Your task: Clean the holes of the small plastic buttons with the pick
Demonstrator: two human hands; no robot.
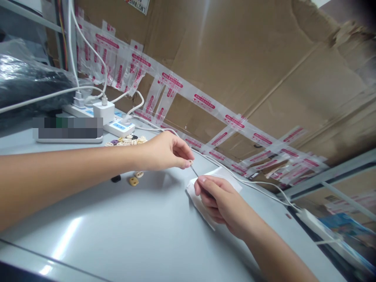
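My left hand [167, 150] pinches a small pale bead [190, 162] between thumb and fingertips. My right hand [217, 199] holds a thin needle [194, 170] whose tip points up into the bead, and it also rests on a piece of white cloth [219, 174] lying on the grey table [132, 231]. Three loose beads lie just under my left wrist: a black one [115, 179], a tan one [133, 181] and a cream one [139, 174]. A pile of several small beads [126, 141] sits farther back.
A white power strip [117, 125] with plugs and a white charger [103, 110] stands at the back left. White cables [264, 186] run along the table's far edge. A cardboard wall with red-printed tape strips [202, 101] rises behind. A black plastic bag [26, 82] lies at left.
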